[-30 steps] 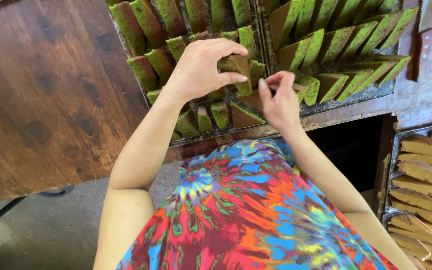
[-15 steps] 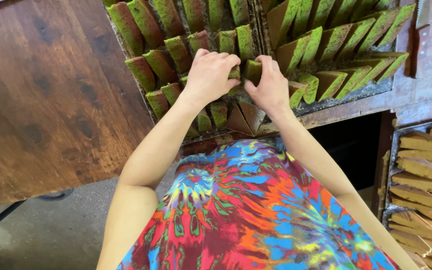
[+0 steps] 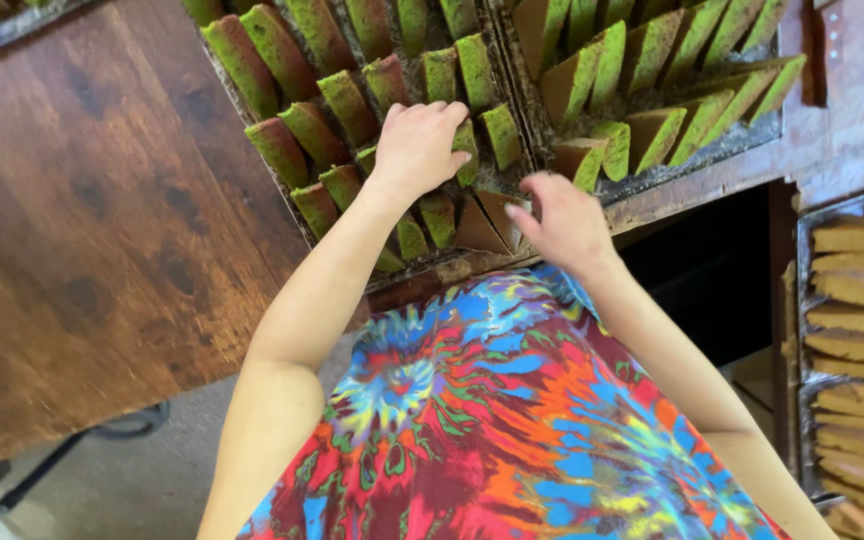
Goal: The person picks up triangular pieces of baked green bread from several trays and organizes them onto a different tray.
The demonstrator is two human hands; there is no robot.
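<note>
- The wooden bench [image 3: 82,230] takes the left part of the view; its dark top carries the trays along the far edge.
- On it sits the left tray [image 3: 252,150], a dark metal one, filled with green-topped cake slices [image 3: 297,130]. The slices stand on edge and lean one on another in rows, probably so that many fit and the cut faces get air.
- The left hand [image 3: 420,148] lies palm down on the near rows of this tray. Its fingers are curled over one slice [image 3: 465,150] and seem to pinch it at the top, as if to hold it upright among its neighbours.
- Just under this hand two brown wedges [image 3: 487,222] lie flat at the near edge of the tray, not standing like the others.
- The right hand [image 3: 564,222] hovers over the border between the two trays, fingers loosely spread, holding nothing that I can see.
- The right tray [image 3: 712,150] holds larger triangular slices [image 3: 652,135], also leaning in rows.
- At the far right, lower down, another tray [image 3: 802,300] carries pale brown slices [image 3: 857,290] in a stack-like row.
</note>
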